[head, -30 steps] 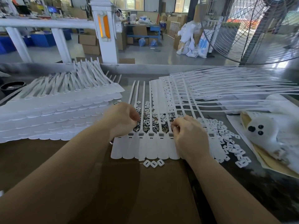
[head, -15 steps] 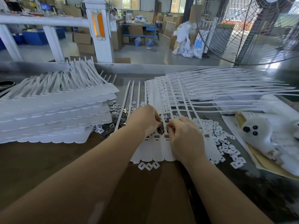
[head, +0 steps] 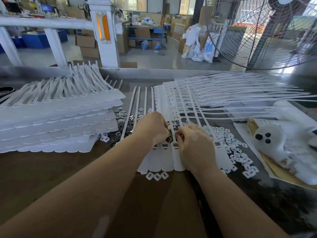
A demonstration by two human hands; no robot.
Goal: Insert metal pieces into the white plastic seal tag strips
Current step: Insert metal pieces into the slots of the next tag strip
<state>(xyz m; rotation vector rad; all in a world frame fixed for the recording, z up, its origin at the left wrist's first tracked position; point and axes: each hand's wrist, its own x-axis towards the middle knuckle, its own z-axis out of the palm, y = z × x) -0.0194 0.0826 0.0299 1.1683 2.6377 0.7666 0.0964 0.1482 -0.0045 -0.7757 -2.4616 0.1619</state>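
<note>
A brown worktable (head: 51,177) stands in a warehouse, a large fan (head: 267,31) behind; a tall stack of tag strips (head: 56,117) lies left, white clips (head: 238,152) right; metal pieces (head: 127,121) lie beyond the flat seal tag strip (head: 163,160); both the left hand (head: 151,127) and the right hand (head: 195,148) curl over its slots, seemingly pinching a metal piece.

Two hands, left (head: 152,127) and right (head: 195,145), meet over one row of seal tag strips (head: 167,160), perhaps eight tags wide, though the hands hide part of it. Left of that row stands one stack of strips (head: 56,121); behind it fans another (head: 223,93). Three white clips (head: 157,176) lie just in front of the row, and metal pieces (head: 127,120) beyond counting lie scattered to its left.
</note>
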